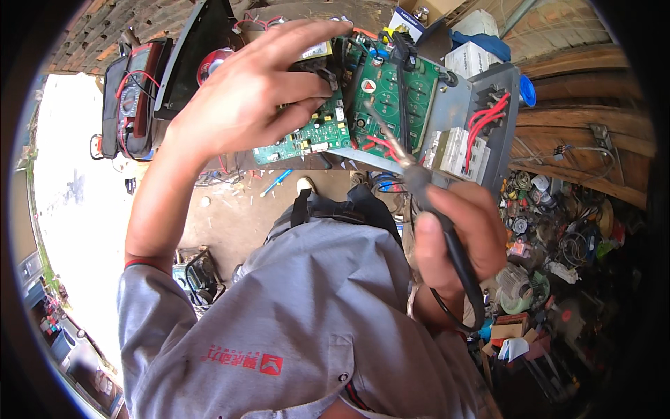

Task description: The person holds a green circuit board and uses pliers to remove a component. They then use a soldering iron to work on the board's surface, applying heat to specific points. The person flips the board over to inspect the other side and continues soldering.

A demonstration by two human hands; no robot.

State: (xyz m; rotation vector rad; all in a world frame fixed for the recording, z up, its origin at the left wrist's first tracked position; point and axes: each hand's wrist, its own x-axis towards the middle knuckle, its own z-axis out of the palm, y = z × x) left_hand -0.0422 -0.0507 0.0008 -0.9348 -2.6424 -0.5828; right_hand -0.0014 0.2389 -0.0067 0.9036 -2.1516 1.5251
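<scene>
My left hand (pixel 255 87) reaches over a green circuit board (pixel 317 133) crowded with small components. Its thumb and index finger close at the board's upper part, beside a dark component, while another finger stretches out farther to the right. What lies under the fingers is partly hidden. In my right hand (pixel 464 234) is a soldering iron (pixel 419 178) with a black grip and cord, its tip blurred and pointing up-left. That tip passes in front of a second green board (pixel 391 98), which carries a warning triangle and sits in an opened metal housing (pixel 450 98). Red wires (pixel 382 145) lie near the tip.
A multimeter (pixel 132 98) in a dark case and a black panel (pixel 188 63) stand at the left. Red cables (pixel 485 119) bend over terminals on the housing's right side. Boxes (pixel 469 59) sit behind. Piled parts (pixel 558 230) cover the floor at right; a blue screwdriver-like tool (pixel 277 183) lies below the bench.
</scene>
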